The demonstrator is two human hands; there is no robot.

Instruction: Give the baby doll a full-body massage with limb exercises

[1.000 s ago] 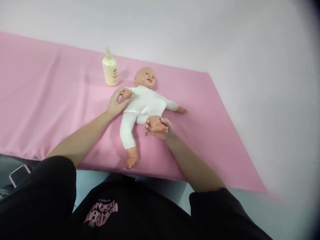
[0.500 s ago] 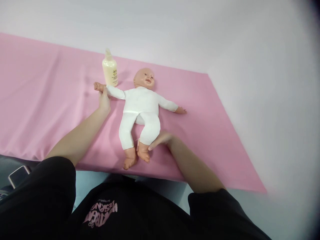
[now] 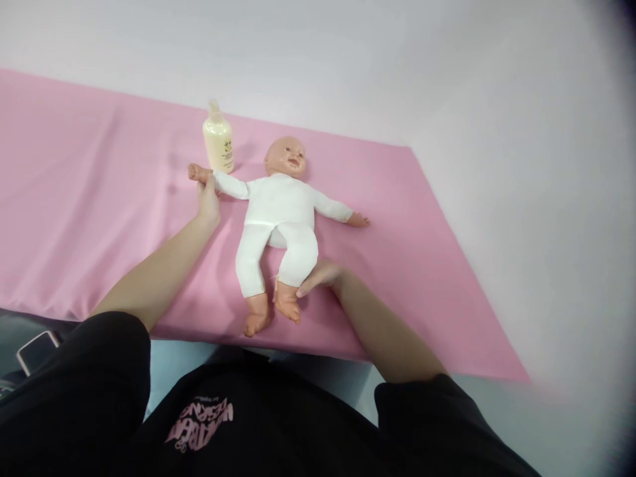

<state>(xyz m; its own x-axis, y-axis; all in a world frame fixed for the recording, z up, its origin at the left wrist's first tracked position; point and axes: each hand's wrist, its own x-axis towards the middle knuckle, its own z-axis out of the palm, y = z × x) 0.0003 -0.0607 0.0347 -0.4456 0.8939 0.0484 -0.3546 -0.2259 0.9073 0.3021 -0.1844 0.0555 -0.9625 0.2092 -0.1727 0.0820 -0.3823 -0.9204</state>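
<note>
Doll (image 3: 281, 202), face up between the fingers of your two hands: head, hands and feet smooth and slightly glossy, trunk and rounded limbs in matte white, fabric-like covering. Your left hand (image 3: 209, 204) has its fingers curled about the outstretched arm near the wrist, partly hidden behind it. Your right hand (image 3: 320, 275) holds the opposite lower leg, thumb against the ankle, the other fingers passing behind; how tightly they close you cannot tell. Just beyond your left fingertips stands an upright pump bottle (image 3: 218, 144), cream-yellow, shiny, round-shouldered, with small dark print.

Beneath both sets of fingers spreads a pink cover (image 3: 397, 265) with a soft sheen, creased lengthwise to the left of your left fingers and ending in a straight edge well to the right of your right ones. Beyond it lies a plain, pale expanse (image 3: 497, 99). Nearer you than the fingers are your black top (image 3: 298, 424), printed in pink, and a dark rectangular device (image 3: 38, 352) with a pale rim.

Count: one doll, one bottle, one cover, one device, two hands.
</note>
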